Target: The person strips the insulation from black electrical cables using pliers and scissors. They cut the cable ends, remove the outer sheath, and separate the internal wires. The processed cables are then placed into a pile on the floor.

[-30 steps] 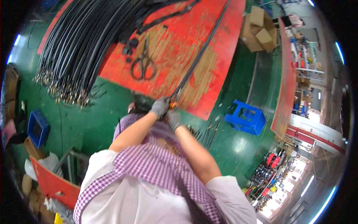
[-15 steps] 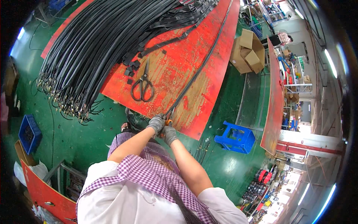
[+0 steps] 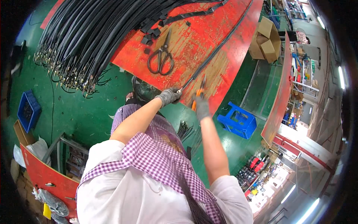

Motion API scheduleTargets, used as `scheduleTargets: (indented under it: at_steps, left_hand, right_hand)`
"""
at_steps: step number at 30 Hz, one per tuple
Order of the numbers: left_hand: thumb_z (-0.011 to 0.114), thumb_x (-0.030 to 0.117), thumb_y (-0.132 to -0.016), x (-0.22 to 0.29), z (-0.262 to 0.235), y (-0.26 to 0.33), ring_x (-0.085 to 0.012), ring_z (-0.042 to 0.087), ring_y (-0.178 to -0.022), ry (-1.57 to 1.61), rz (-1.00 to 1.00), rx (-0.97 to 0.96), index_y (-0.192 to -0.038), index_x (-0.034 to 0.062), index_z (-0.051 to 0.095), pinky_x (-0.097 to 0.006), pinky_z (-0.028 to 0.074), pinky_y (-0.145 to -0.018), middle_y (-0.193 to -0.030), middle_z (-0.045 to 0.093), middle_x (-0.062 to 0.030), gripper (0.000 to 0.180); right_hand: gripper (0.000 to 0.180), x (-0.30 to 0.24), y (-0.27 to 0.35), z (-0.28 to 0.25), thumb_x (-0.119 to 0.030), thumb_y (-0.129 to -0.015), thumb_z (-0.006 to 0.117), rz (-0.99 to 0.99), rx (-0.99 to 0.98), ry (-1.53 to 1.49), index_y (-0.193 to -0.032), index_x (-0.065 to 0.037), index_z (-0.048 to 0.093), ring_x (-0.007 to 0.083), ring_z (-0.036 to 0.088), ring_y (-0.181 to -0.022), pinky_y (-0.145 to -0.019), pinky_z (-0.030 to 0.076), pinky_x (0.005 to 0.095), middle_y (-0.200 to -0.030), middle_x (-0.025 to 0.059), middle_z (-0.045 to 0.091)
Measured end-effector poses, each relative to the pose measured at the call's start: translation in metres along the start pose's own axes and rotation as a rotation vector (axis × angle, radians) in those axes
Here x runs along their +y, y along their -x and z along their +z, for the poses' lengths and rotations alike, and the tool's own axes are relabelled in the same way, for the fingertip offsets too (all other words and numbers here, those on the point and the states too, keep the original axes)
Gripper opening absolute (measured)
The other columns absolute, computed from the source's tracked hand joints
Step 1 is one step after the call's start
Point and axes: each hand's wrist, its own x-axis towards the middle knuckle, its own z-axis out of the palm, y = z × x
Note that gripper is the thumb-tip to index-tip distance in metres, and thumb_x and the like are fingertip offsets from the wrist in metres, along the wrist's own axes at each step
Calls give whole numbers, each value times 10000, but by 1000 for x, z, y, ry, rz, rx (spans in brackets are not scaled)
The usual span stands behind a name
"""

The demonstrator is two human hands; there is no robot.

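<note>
My left hand (image 3: 169,96), in a grey glove, grips the near end of a long black sleeved cable (image 3: 215,52) at the near edge of the red worktable (image 3: 233,48). The rest of that cable runs away from me toward the far right of the table. To its right, my right hand (image 3: 202,106), also gloved, is closed on orange-handled pliers (image 3: 199,92). Their pointed jaws face away from me over the tabletop, apart from the cable. Dark-handled scissors (image 3: 164,48) lie on the table ahead of my left hand.
A thick bundle of black cables (image 3: 89,41) hangs over the table's left edge. Small black pieces (image 3: 148,38) lie beside it. On the green floor stand a blue stool (image 3: 238,121) at right and a blue crate (image 3: 28,112) at left. An open cardboard box (image 3: 266,41) is farther right.
My right hand has moved away from my left, to the right and forward, carrying the pliers off the cable end. My left hand stays on the cable. The view has shifted.
</note>
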Motion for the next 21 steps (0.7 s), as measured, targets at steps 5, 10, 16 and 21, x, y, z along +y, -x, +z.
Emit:
scheduleTargets:
  at_steps: [5,10,16,21]
  left_hand:
    - [550,206,-727,-31,-23,17,-139,465,-655,-573,35,-151,-902,53,510,-279,395,-574,-743,522,-30,236]
    - [539,241,-716,-79,-41,33,-226,517,-788,-705,16,-109,-1024,68,478,-294,388,-725,-891,552,-121,358]
    - [478,290,-714,-115,-46,45,-326,328,-1101,-853,215,-69,-1027,47,492,-341,290,-911,-1195,348,-191,396]
    - [444,333,-747,-146,-57,50,-292,414,-1035,-961,-94,-219,-1047,65,478,-360,334,-870,-1132,429,-162,404]
  right_hand:
    - [484,-75,-100,37,-383,-649,570,-192,252,637,-914,11,474,360,509,-829,-720,412,396,-860,236,526]
    - [517,-113,-86,82,-329,-611,610,-905,686,1035,-984,-4,461,328,461,-941,-823,356,372,-988,227,484]
    - [559,-81,-62,180,-230,-622,608,-803,385,749,-1080,-4,380,381,462,-902,-801,373,395,-1008,233,438]
    - [724,-98,-53,174,-166,-555,658,-344,207,603,-1144,18,279,324,403,-1028,-871,320,339,-1068,231,401]
